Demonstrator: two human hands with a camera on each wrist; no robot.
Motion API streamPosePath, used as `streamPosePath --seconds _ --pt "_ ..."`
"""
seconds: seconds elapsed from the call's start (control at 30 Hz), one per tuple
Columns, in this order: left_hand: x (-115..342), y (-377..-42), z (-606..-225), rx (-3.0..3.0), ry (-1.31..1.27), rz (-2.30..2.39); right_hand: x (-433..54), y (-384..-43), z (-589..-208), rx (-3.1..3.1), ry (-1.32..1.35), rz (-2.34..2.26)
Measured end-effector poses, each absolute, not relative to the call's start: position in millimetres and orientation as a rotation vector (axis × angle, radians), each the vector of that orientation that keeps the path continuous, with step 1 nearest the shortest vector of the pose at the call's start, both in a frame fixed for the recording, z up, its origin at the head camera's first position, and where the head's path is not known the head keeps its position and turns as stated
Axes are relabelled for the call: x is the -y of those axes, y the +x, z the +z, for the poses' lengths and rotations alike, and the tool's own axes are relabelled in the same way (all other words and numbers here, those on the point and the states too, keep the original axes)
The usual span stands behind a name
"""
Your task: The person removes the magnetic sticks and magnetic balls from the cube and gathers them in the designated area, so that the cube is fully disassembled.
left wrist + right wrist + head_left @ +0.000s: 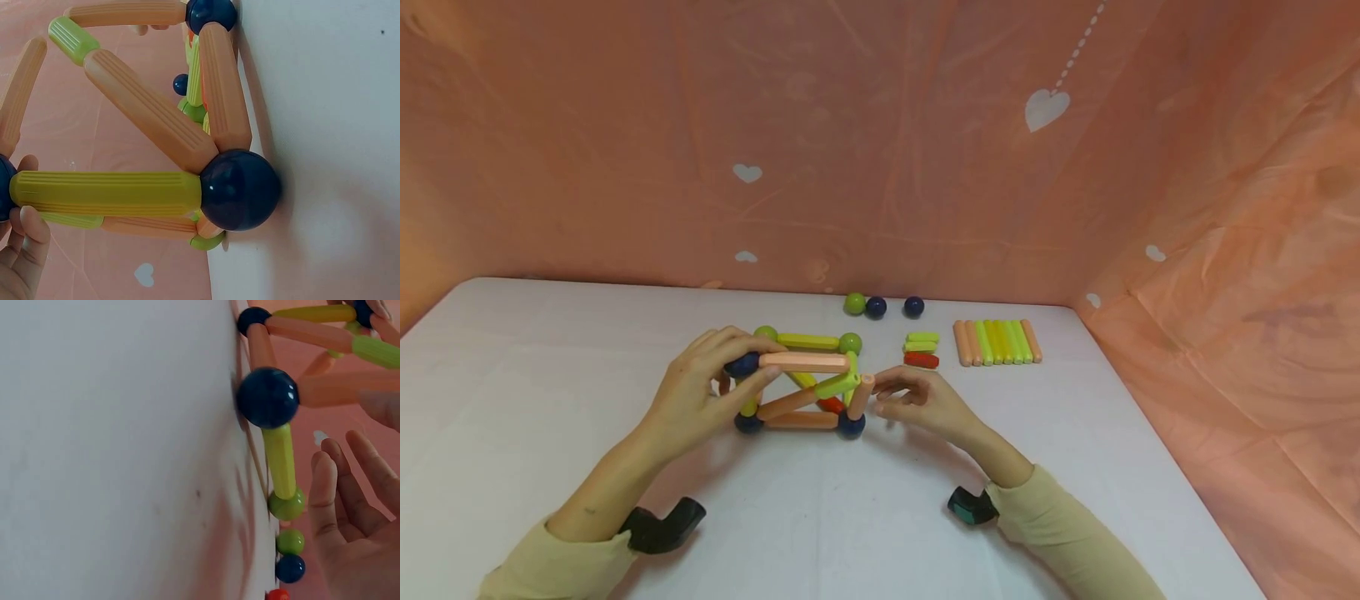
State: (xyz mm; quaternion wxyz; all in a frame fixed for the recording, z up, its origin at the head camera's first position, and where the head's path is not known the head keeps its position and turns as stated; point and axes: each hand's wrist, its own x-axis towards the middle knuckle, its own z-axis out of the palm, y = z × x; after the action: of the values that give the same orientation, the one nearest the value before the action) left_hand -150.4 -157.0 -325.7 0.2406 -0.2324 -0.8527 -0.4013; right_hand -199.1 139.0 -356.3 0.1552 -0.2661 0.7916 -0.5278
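Observation:
A frame of sticks and balls stands on the table. My left hand grips the dark blue ball at its upper left corner, from which an orange stick runs right. Below, a yellow stick joins that ball to a lower blue ball. A slanted orange stick ends in a light green piece. At front right, another orange stick rises from a blue ball, its top free. My right hand is beside that stick, fingers loosely bent; thumb contact is unclear.
Behind the frame sit a green ball and two blue balls, one of them apart. To the right lie short green sticks, a red stick and a row of several longer sticks. A pink cloth hangs behind the table.

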Motion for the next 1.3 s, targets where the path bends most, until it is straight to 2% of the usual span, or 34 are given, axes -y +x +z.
streamPosePath --seconds 0.6,1.03,1.3 --pt "155.8 -149.8 -326.4 2.32 -0.66 -1.106 -121.3 -194.2 -365.4 -2.326 -0.923 -1.385" --pt "154.3 -148.5 -326.4 2.346 -0.633 -1.1 -124.2 -190.2 -362.1 -2.485 -0.76 -1.268" --pt "154.4 -147.9 -324.5 2.348 -0.632 -1.093 -151.5 -194.8 -360.2 -2.546 -0.625 -1.324"
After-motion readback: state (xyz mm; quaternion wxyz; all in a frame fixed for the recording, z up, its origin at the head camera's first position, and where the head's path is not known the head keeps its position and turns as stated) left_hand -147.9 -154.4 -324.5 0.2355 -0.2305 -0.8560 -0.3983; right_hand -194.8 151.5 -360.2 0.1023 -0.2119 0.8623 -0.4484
